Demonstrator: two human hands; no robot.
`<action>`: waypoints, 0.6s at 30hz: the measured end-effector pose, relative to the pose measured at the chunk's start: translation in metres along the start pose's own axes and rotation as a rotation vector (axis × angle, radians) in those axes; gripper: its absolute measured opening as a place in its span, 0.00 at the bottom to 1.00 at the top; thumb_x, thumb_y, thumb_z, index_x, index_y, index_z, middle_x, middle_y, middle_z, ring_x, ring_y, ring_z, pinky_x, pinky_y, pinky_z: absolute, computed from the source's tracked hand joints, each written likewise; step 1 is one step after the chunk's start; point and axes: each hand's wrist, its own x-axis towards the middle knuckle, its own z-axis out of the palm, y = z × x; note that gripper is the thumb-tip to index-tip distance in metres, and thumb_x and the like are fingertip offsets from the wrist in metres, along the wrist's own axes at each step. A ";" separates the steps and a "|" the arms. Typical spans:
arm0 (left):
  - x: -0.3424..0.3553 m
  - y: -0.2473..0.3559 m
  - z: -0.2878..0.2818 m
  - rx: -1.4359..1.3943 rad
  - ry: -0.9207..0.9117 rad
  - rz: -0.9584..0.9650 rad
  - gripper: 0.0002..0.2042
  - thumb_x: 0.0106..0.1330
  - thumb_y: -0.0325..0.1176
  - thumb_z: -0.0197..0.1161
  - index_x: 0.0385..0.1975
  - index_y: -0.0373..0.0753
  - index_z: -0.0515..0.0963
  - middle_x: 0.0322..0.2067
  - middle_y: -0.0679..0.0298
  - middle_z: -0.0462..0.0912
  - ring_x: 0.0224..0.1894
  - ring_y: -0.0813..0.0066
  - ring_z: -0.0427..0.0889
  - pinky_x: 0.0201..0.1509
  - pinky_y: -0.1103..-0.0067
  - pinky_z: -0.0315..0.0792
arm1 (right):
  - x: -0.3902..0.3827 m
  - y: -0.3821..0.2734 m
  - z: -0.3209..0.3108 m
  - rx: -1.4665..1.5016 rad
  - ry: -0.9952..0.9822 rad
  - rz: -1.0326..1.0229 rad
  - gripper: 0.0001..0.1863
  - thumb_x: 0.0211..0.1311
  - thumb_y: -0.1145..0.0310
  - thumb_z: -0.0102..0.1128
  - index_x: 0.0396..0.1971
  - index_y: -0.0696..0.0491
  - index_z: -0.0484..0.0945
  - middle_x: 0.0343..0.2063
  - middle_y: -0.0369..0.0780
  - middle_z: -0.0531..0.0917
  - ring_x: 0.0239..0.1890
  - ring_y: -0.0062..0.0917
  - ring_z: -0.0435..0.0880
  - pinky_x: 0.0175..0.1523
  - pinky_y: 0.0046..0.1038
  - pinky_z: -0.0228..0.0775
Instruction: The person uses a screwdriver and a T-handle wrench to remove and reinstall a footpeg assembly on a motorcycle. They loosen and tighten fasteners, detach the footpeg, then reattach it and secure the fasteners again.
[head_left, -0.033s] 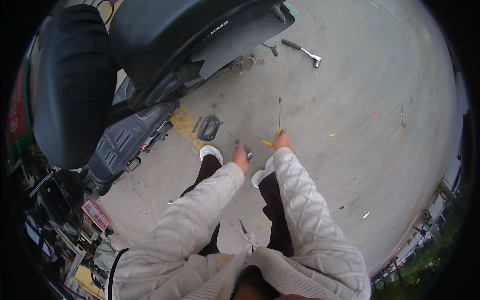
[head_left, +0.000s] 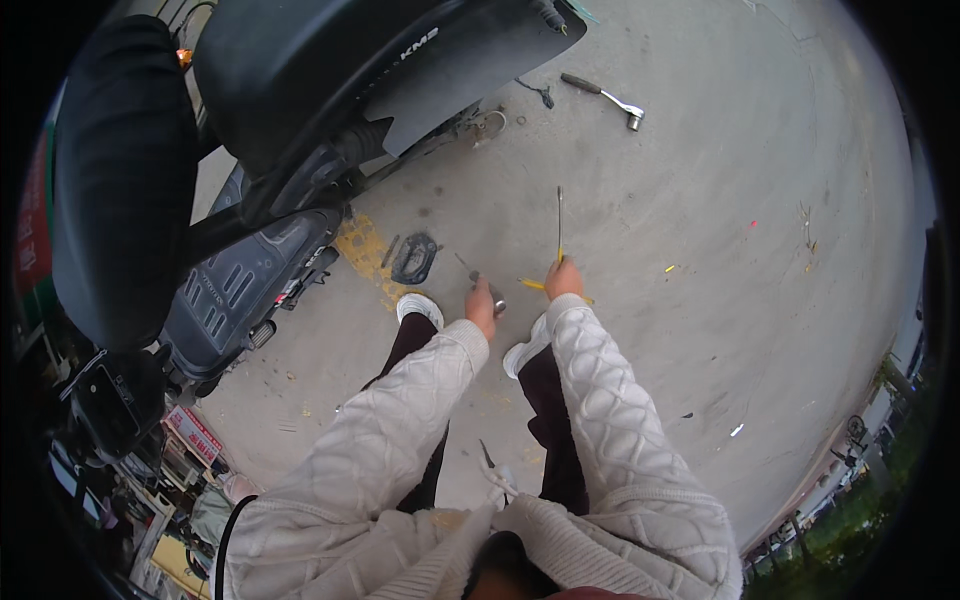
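Observation:
My right hand point(head_left: 564, 279) is closed around the yellow crossbar of a T-handle wrench point(head_left: 560, 222). Its thin metal shaft points away from me over the concrete, and yellow bar ends point(head_left: 531, 284) stick out beside the fist. To its left, my left hand point(head_left: 480, 306) grips a metal tool with a thin shaft point(head_left: 463, 262) and a shiny rounded end point(head_left: 499, 304); the fingers hide its middle, so I cannot tell its exact kind. Beyond my left shoe lies a dark oval part point(head_left: 414, 259) on the ground. A ratchet wrench point(head_left: 606, 99) with a socket lies farther off.
A black scooter point(head_left: 290, 110) with a padded seat point(head_left: 125, 180) takes up the upper left. My white shoes point(head_left: 420, 309) stand apart behind my hands. A yellow painted patch point(head_left: 365, 250) marks the concrete. Clutter and a red-and-white sign point(head_left: 192, 434) fill the lower left.
The scooter sits slightly farther left in the picture. More of the T-handle's yellow crossbar shows to the right of my right hand. Both hands keep their grips.

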 end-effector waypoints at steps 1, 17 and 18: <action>0.030 -0.002 0.006 0.075 -0.003 0.108 0.13 0.65 0.44 0.52 0.36 0.39 0.69 0.23 0.64 0.70 0.23 0.68 0.72 0.23 0.72 0.65 | 0.014 0.002 0.007 0.001 0.039 -0.046 0.15 0.60 0.61 0.49 0.38 0.58 0.73 0.30 0.53 0.81 0.34 0.49 0.80 0.39 0.46 0.71; 0.226 0.061 0.052 1.630 -0.144 0.844 0.28 0.53 0.52 0.61 0.40 0.29 0.76 0.35 0.45 0.80 0.40 0.51 0.79 0.46 0.66 0.71 | 0.155 0.023 0.053 -0.595 -0.433 -0.702 0.19 0.56 0.58 0.53 0.32 0.61 0.79 0.30 0.55 0.81 0.32 0.46 0.82 0.39 0.42 0.74; 0.225 0.067 0.057 1.708 -0.150 0.809 0.29 0.52 0.54 0.62 0.39 0.29 0.77 0.36 0.46 0.80 0.41 0.52 0.80 0.47 0.66 0.71 | 0.155 0.015 0.046 -0.604 -0.498 -0.717 0.18 0.56 0.58 0.53 0.32 0.59 0.79 0.30 0.52 0.82 0.33 0.44 0.82 0.39 0.40 0.75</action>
